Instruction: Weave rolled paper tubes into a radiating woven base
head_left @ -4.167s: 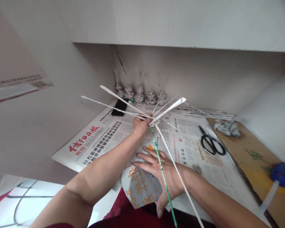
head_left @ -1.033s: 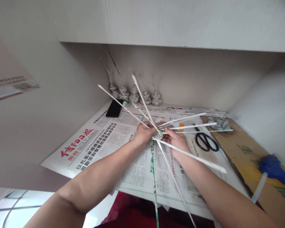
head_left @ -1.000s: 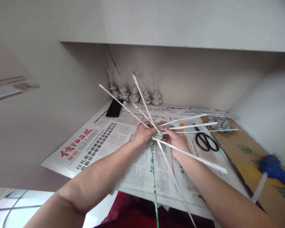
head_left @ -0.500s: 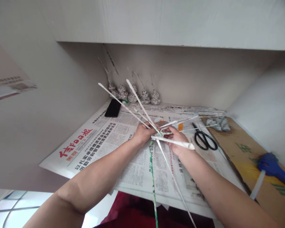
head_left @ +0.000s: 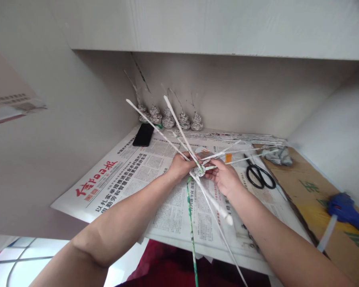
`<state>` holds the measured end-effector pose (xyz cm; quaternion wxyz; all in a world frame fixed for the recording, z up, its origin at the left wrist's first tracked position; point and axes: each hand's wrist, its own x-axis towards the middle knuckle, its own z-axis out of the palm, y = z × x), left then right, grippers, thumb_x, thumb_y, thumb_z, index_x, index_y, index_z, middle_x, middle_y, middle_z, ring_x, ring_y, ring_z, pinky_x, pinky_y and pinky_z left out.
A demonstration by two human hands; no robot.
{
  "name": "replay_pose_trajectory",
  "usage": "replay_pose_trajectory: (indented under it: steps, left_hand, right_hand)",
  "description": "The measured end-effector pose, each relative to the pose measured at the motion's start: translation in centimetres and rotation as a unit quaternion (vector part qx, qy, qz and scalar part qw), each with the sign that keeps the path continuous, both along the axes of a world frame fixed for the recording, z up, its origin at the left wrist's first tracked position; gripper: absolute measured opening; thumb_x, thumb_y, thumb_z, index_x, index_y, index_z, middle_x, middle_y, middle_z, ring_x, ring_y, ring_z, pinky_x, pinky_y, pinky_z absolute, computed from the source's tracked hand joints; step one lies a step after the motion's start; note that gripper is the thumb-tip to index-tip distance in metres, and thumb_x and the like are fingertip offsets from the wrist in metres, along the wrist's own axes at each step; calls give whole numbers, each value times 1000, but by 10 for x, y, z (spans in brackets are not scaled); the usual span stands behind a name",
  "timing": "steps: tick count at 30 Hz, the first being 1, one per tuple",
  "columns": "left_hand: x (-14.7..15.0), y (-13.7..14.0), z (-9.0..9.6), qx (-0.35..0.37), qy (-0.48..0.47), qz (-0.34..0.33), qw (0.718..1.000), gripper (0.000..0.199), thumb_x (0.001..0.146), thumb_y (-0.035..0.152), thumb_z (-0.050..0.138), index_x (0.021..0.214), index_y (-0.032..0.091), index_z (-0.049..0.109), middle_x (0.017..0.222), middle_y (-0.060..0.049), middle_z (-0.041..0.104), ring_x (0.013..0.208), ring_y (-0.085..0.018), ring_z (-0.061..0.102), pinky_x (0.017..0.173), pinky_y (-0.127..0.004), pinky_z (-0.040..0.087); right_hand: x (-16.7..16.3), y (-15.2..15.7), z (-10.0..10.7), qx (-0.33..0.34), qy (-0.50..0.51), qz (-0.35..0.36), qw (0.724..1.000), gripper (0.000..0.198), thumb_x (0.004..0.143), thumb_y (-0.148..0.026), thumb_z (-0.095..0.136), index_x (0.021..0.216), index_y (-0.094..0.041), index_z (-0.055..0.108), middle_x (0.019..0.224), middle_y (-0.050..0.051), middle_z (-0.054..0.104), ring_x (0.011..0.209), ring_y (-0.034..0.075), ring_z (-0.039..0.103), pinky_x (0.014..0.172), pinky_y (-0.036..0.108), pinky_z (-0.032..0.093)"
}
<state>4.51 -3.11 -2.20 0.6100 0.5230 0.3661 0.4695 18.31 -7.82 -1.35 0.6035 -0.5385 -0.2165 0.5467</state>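
Observation:
Between my hands is a small woven base (head_left: 199, 170) of rolled newspaper, with several paper tubes fanning out from it. My left hand (head_left: 182, 165) pinches it from the left, where two white tubes (head_left: 179, 127) run up and away. At its right side, my right hand (head_left: 225, 175) has its fingers curled around the edge and tubes there. A thick white tube (head_left: 214, 202) slants down toward me from the base. Beside it hang a green-patterned tube (head_left: 191, 223) and a thin white one (head_left: 219, 231). My fingertips are partly hidden by the tubes.
Newspaper (head_left: 119, 179) covers the desk. Black scissors (head_left: 259, 175), a crumpled grey cloth (head_left: 278, 155) and a blue glue gun (head_left: 344, 209) on cardboard (head_left: 311, 183) lie at right. Behind are loose paper tubes (head_left: 227, 137), a phone (head_left: 143, 134) and several coiled paper pieces (head_left: 168, 118). A shelf (head_left: 209, 28) overhangs.
The thick white tube has swung from pointing right across my right hand to slanting down toward me. Both hands stay at the woven base.

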Motion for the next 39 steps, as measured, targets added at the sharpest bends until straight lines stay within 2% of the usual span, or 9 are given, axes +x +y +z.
replay_pose_trajectory:
  steps: [2,4,9,14,19,23,31,39]
  left_hand:
    - [0,0,0,7,5,5,1000,27,53,25,83,73,13,71,70,-3,70,64,-16,64,67,-28,51]
    - [1,0,0,17,-2,22,1000,26,54,26,82,74,13,71,71,-3,71,65,-16,64,67,-28,51]
    - [2,-1,2,10,-28,53,998,25,55,25,81,74,13,71,70,-3,70,65,-16,64,68,-28,51]
    - [3,-1,0,-4,-27,24,999,29,51,26,85,73,12,72,69,-3,70,64,-15,63,67,-28,50]
    - [2,0,-3,-26,-43,-21,999,30,54,31,84,75,12,73,70,-4,70,62,-14,62,66,-27,49]
    - [3,0,-3,-30,-40,-13,999,28,56,33,83,69,11,71,68,-6,70,59,-14,61,62,-26,48]
    - [1,0,-1,72,8,-2,997,23,57,26,81,74,14,74,74,-6,72,71,-17,65,71,-28,51]
    - [0,1,-3,105,39,16,994,15,60,22,77,73,14,74,72,-5,72,69,-18,66,69,-28,52]
  right_hand:
    - [1,-1,0,46,-52,21,997,7,71,-21,69,73,-14,67,63,2,67,50,12,59,44,20,47]
    - [1,-2,-1,76,-70,25,994,13,66,-23,74,74,-15,67,66,2,68,52,12,60,45,20,47]
    - [-4,-3,-5,89,-103,-5,991,27,59,-32,81,76,-16,68,65,1,69,54,13,61,48,22,48]
    - [-6,0,-13,115,-178,-18,977,24,59,-33,80,74,-16,72,59,0,67,49,13,59,48,25,50]
    - [-3,0,-14,120,-182,-21,976,26,59,-37,80,74,-17,72,57,0,65,47,13,58,47,25,50]
    - [-3,-2,-10,133,-208,-17,969,21,62,-34,78,73,-17,72,58,0,66,47,12,56,46,24,48]
    - [-6,-2,-9,128,-154,-33,979,22,58,-31,80,70,-17,70,58,-1,65,48,13,57,46,25,50]
    - [-5,2,-11,95,-96,-29,990,25,53,-29,83,69,-17,68,57,-1,66,48,15,60,46,27,52]
